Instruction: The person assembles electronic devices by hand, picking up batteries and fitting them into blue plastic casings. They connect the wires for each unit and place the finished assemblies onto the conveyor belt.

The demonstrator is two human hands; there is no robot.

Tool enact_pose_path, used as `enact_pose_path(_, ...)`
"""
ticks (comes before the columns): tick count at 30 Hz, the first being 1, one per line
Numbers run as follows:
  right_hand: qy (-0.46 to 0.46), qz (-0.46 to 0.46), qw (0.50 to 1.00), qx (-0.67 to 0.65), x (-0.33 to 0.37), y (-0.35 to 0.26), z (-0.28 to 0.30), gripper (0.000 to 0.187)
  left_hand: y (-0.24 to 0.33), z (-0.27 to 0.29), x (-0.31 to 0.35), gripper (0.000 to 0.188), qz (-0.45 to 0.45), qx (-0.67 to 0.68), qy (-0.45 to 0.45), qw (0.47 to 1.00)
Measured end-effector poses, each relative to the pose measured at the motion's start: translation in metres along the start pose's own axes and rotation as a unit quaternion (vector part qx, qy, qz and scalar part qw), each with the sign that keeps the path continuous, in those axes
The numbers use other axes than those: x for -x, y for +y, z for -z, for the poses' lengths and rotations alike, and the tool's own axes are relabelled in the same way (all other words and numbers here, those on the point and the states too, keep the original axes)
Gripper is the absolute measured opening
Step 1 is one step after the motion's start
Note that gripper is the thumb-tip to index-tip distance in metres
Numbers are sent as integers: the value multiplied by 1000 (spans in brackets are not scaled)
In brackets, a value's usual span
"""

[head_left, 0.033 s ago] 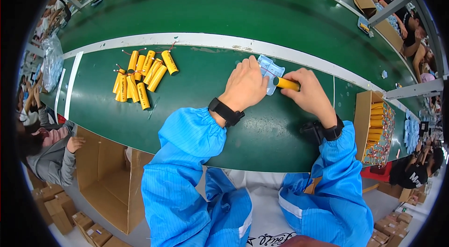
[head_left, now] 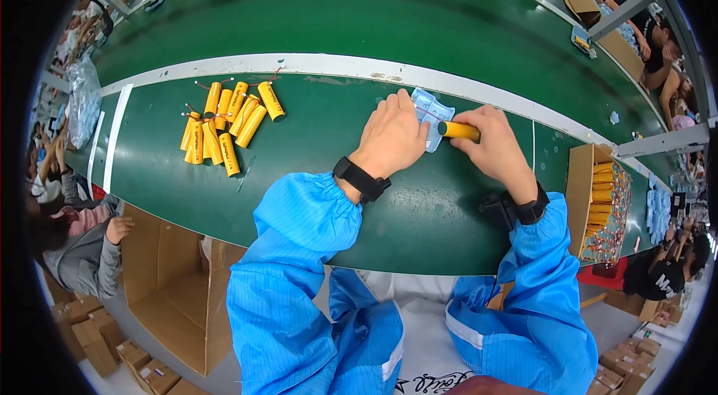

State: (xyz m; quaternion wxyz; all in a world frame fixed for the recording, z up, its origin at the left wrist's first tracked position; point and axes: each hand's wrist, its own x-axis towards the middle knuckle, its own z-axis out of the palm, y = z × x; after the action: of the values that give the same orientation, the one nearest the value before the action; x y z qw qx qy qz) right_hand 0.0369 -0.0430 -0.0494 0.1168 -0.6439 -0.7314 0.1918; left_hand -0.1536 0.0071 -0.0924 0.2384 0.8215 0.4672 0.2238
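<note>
My right hand grips a yellow cylindrical battery with fingers and thumb, its dark end pointing left. The battery is held close to the right edge of a light-blue plastic shell, and a thin red wire runs across the shell. My left hand is closed over the shell's left side and steadies it on the green bench. Its fingertips and part of the shell are hidden beneath the hand. On the left of the bench lies a loose pile of yellow batteries with thin red leads.
A cardboard box packed with yellow batteries stands at the bench's right. Beyond the white rail runs a green conveyor carrying several blue shells. A large open carton sits below left. Other people work around the edges.
My right hand has shifted slightly upward, and the battery in it has turned closer to level. My left hand and the shell stay in place.
</note>
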Motion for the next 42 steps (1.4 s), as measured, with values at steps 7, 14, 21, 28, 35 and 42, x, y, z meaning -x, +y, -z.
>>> enact_pose_path(7, 178, -25, 983, -37, -5, -1, -19, 36, 3, 1, 1, 45, 6, 3, -3, 1000)
enact_pose_path(14, 192, 11, 978, -75, -1, -16, -22, 45, 0, -2, 0, 42, 6, -2, 19, 1000)
enact_pose_path(21, 222, 53, 973, -31, -8, -18, -20, 44, 0, -4, 1, 42, 4, -19, 28, 999)
enact_pose_path(28, 272, 54, 943, -182, -25, -38, -41, 40, -3, -8, -2, 38, -20, -26, 24, 999)
enact_pose_path(35, 220, 82, 958, -165, -21, -31, -46, 29, -10, 0, -2, 38, -37, 14, 5, 999)
enact_pose_path(42, 208, 104, 967, -108, -13, -39, -46, 23, -4, 30, 7, 56, 18, 47, -102, 994)
